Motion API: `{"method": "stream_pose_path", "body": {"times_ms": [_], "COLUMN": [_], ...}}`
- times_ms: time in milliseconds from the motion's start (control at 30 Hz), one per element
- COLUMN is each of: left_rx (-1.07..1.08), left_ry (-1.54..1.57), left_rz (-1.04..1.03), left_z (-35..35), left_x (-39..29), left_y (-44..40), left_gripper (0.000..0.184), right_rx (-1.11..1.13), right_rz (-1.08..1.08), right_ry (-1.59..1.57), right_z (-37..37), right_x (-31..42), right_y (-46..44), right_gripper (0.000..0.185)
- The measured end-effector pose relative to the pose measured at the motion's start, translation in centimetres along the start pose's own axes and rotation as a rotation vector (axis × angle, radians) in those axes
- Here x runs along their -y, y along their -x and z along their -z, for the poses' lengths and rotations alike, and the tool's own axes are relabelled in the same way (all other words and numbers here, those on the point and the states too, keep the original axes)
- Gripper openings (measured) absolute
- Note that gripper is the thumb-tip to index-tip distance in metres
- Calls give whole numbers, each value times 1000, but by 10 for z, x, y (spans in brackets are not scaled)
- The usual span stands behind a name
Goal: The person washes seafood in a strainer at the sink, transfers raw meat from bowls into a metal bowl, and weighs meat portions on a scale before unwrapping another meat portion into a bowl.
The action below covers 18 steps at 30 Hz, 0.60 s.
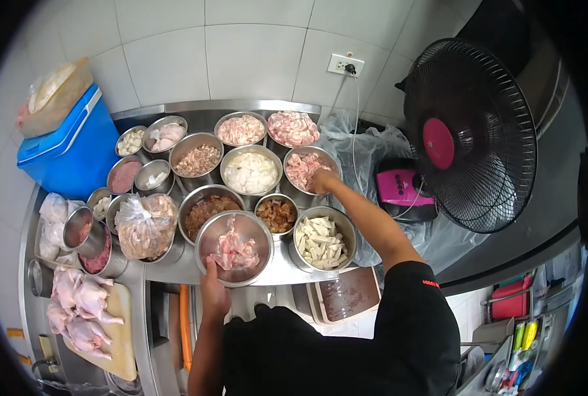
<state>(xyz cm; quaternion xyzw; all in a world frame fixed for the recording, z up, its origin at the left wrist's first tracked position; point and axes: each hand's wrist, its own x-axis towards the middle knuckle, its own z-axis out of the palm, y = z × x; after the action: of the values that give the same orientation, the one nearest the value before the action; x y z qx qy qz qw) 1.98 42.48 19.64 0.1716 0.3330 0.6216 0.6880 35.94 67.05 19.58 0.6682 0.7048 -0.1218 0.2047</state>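
Observation:
My left hand [215, 290] grips the near rim of a steel bowl [203, 228], thumb over the edge. Pieces of raw pink meat [233, 250] lie in this bowl. My right hand [323, 180] reaches into a steel pot [314, 201] at the right of the group, its fingers down in chopped pink meat [302, 169]; whether they hold a piece is hidden. Around the bowl stand a pot of brown minced meat, a small pot of dark brown chunks [276, 216] and a pot of pale cut strips [321, 242].
Several more steel pots fill the counter [281, 268]. Whole raw chickens [86, 303] lie on a cutting board [124, 330] at the left. A blue cooler [69, 158] stands behind. At the right are a black fan [469, 135], plastic bags and a cord. A bin [350, 297] sits below.

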Motion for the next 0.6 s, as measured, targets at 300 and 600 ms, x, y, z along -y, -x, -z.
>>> {"method": "stream_pose_path", "body": {"times_ms": [300,600], "left_rx": [44,59], "left_ry": [-73,-88], "left_rz": [-26,-60], "left_z": [2,5], "left_x": [2,0], "left_y": [9,21], "left_gripper": [42,42], "right_rx": [-225,-690], "right_rz": [-20,141], "right_ry": [-150,-594], "right_z": [-16,12], "right_x": [-21,-9], "right_y": [-8,-4], "right_gripper": [39,33]}}
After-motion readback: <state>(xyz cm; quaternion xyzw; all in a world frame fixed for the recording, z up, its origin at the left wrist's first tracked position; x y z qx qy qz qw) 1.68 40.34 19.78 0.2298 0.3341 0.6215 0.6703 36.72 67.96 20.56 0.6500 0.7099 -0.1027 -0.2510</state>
